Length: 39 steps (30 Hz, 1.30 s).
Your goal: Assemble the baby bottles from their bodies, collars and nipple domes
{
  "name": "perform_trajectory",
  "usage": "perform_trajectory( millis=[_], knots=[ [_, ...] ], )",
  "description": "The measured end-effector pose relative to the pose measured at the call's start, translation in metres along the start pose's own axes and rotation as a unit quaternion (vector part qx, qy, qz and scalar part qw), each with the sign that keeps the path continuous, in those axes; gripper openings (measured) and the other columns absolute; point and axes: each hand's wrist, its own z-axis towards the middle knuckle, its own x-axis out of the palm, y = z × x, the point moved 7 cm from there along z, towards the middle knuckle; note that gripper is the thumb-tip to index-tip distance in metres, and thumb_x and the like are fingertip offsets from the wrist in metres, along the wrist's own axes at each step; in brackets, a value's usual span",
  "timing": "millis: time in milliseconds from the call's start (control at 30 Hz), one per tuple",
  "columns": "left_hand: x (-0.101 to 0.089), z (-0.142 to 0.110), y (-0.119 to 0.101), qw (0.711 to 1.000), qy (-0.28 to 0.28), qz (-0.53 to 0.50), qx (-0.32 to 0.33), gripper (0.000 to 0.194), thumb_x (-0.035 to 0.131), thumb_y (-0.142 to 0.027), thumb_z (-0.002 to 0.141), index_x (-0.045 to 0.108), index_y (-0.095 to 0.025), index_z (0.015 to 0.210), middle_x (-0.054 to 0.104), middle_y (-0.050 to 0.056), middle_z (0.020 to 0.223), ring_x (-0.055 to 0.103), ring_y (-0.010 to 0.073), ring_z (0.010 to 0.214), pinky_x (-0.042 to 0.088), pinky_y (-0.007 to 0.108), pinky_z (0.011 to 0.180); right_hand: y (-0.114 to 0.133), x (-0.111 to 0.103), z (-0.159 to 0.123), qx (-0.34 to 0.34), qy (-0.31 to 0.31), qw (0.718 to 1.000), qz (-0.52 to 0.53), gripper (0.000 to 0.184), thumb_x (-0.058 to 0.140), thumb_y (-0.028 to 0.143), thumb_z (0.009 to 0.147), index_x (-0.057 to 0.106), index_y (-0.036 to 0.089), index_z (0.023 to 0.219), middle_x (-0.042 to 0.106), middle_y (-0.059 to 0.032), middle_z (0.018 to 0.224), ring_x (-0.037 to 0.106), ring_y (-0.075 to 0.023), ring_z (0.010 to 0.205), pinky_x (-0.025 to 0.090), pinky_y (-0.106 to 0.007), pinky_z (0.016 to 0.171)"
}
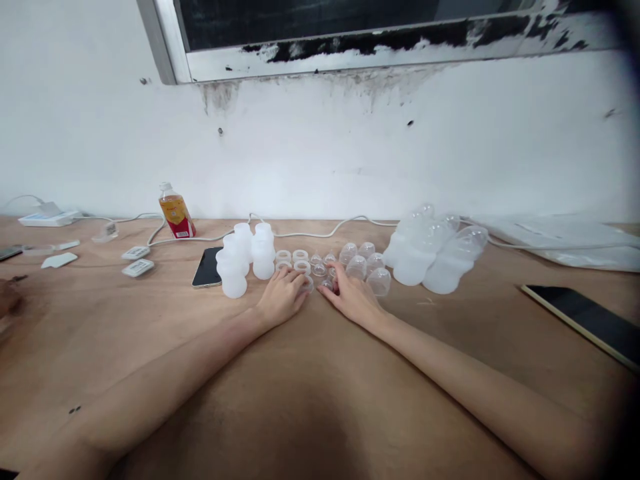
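Observation:
My left hand lies on the table with its fingers loosely stretched over the front of a group of white screw rings, touching the front ones. My right hand has its thumb and index finger apart around the near end of some small clear bottle nipples; whether it touches one is hard to tell. Clear dome caps stand just behind and beside the right hand. Left of the rings are several frosted white bottle bodies. Further right, several frosted bottles with clear domed tops stand grouped.
Behind run white cables. A drink bottle, a phone and small white devices are at the left. To the right lie plastic bags and another phone. Another person's hand shows at the left edge.

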Motion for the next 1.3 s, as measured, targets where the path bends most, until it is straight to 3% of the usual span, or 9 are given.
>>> perform_trajectory(
  millis=[533,633,733,800,867,1033,1133,1200,1300],
  knots=[
    [-0.003,0.000,0.000,1.000,0.000,0.002,-0.024,0.028,0.046,-0.020,0.076,0.042,-0.015,0.104,0.049,0.009,0.108,0.046,0.0224,0.101,0.039,0.036,0.083,-0.001,0.001,0.002,-0.021,-0.033,0.998,0.047,0.042,0.045,0.031,0.079,0.033,0.017,0.116,0.059,-0.0089,0.095,0.058,-0.0231,0.084,0.045,-0.036,0.069],
    [-0.003,0.001,0.000,1.000,0.003,-0.007,-0.023,0.027,0.045,-0.021,0.077,0.042,-0.016,0.103,0.049,0.009,0.108,0.047,0.0220,0.099,0.041,0.037,0.082,0.002,-0.029,0.006,-0.035,-0.069,0.997,0.030,0.043,0.045,0.032,0.079,0.034,0.016,0.116,0.055,-0.0120,0.103,0.056,-0.0231,0.087,0.045,-0.035,0.069],
    [-0.002,0.001,0.001,1.000,0.007,-0.015,-0.026,0.027,0.044,-0.022,0.078,0.041,-0.017,0.103,0.049,0.009,0.107,0.048,0.0219,0.097,0.041,0.037,0.081,0.000,-0.088,0.008,-0.026,-0.147,0.988,-0.041,0.041,0.044,0.029,0.079,0.035,0.015,0.116,0.043,-0.0145,0.118,0.056,-0.0213,0.083,0.045,-0.033,0.064],
    [-0.002,0.001,0.001,0.999,0.007,-0.014,-0.030,0.027,0.045,-0.023,0.077,0.042,-0.017,0.104,0.049,0.010,0.107,0.049,0.0220,0.096,0.041,0.038,0.081,-0.012,-0.126,0.008,0.036,-0.187,0.974,-0.123,0.044,0.046,0.032,0.077,0.036,0.015,0.117,0.033,-0.0164,0.127,0.055,-0.0231,0.084,0.044,-0.034,0.058],
    [-0.002,0.001,0.001,0.999,0.004,-0.013,-0.030,0.028,0.046,-0.022,0.076,0.042,-0.017,0.104,0.048,0.010,0.108,0.048,0.0225,0.097,0.041,0.038,0.083,-0.030,-0.150,0.007,0.114,-0.191,0.953,-0.204,0.049,0.048,0.035,0.075,0.037,0.011,0.117,0.031,-0.0195,0.127,0.054,-0.0263,0.085,0.041,-0.034,0.056],
    [-0.006,-0.001,0.000,0.999,-0.025,-0.030,-0.023,0.032,0.047,-0.022,0.075,0.041,-0.015,0.106,0.046,0.011,0.112,0.045,0.0235,0.103,0.040,0.038,0.085,-0.071,-0.145,0.007,0.195,-0.055,0.938,-0.280,0.039,0.045,0.037,0.078,0.050,0.007,0.102,0.050,-0.0190,0.103,0.056,-0.0237,0.074,0.032,-0.031,0.050],
    [-0.019,0.000,-0.004,0.997,-0.053,-0.048,-0.017,0.025,0.044,-0.022,0.078,0.045,-0.016,0.102,0.048,0.010,0.111,0.045,0.0227,0.104,0.038,0.038,0.087,-0.078,-0.156,0.002,0.209,-0.032,0.936,-0.283,0.036,0.052,0.041,0.073,0.057,0.011,0.092,0.051,-0.0174,0.097,0.055,-0.0204,0.066,0.031,-0.030,0.048],
    [-0.037,0.000,-0.014,0.993,-0.085,-0.075,-0.005,0.020,0.041,-0.022,0.080,0.047,-0.017,0.099,0.048,0.009,0.111,0.045,0.0214,0.105,0.037,0.037,0.088,-0.066,-0.169,-0.004,0.181,-0.035,0.946,-0.266,0.032,0.060,0.044,0.066,0.060,0.016,0.083,0.053,-0.0131,0.088,0.053,-0.0193,0.065,0.035,-0.031,0.050],
    [-0.070,0.000,-0.038,0.981,-0.129,-0.143,0.029,0.027,0.042,-0.030,0.081,0.044,-0.018,0.105,0.045,0.009,0.116,0.042,0.0205,0.108,0.036,0.036,0.091,-0.025,-0.177,-0.012,0.070,-0.050,0.978,-0.188,0.029,0.065,0.045,0.061,0.059,0.022,0.078,0.056,-0.0063,0.074,0.053,-0.0176,0.063,0.039,-0.032,0.055]
  ],
)
